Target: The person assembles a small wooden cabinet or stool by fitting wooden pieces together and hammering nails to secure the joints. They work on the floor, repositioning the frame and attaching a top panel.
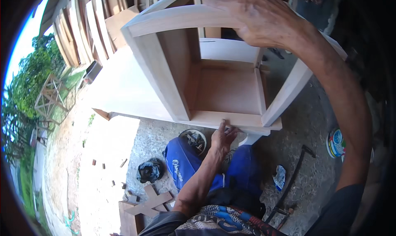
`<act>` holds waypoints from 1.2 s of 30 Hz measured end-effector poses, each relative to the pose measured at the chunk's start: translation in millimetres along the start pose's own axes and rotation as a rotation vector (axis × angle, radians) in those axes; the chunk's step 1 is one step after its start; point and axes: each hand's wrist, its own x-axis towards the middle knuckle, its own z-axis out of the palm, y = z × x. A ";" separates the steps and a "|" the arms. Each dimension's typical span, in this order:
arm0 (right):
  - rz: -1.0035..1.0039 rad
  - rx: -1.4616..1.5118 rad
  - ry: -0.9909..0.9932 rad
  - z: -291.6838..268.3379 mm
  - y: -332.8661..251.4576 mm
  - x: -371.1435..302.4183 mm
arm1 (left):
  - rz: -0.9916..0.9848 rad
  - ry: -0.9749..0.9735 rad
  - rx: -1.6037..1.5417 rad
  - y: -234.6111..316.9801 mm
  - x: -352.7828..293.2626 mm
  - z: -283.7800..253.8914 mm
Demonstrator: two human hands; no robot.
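A pale wooden cabinet frame (pixel 154 67) stands in front of me, with posts, rails and an inner bottom panel (pixel 227 89). My right hand (pixel 264 21) reaches over from the right and is closed around its top rail (pixel 181 18). Down at the near lower rail (pixel 235 117), my left hand (pixel 225 138) grips the edge, thumb on top and the other fingers curled, partly hidden. Beneath and behind the frame extends a wide pale board (pixel 132 81), brightly lit on its left part.
Near my knees are a bucket of scraps (pixel 200 139) and a black plastic bag (pixel 149 170). Crossed wood offcuts (pixel 150 203) lie lower left. A long dark metal bar (pixel 291 186) and a tub (pixel 336 143) are at right. Planks (pixel 82 25) lean at the back.
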 end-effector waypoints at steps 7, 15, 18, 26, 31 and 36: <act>-0.076 0.172 -0.173 -5.2 30.3 6.2 | 0.017 -0.131 0.051 -40.1 20.6 21.1; -0.102 0.134 -0.255 2.2 55.8 -1.3 | -0.072 -0.007 0.272 -16.5 -10.6 23.6; -0.087 0.124 -0.153 9.1 -2.3 16.9 | -0.016 0.028 0.273 -10.8 22.5 -15.7; -0.022 0.043 -0.136 -43.6 -36.0 -10.3 | 0.031 -0.156 0.286 -19.5 -2.1 -7.2; 0.075 -0.002 -0.189 -92.2 -28.4 -57.3 | 0.063 -0.260 0.087 -49.9 -38.2 13.8; 0.157 -0.020 0.099 -140.2 17.8 -111.1 | 0.234 -0.327 0.268 -12.5 -45.8 33.4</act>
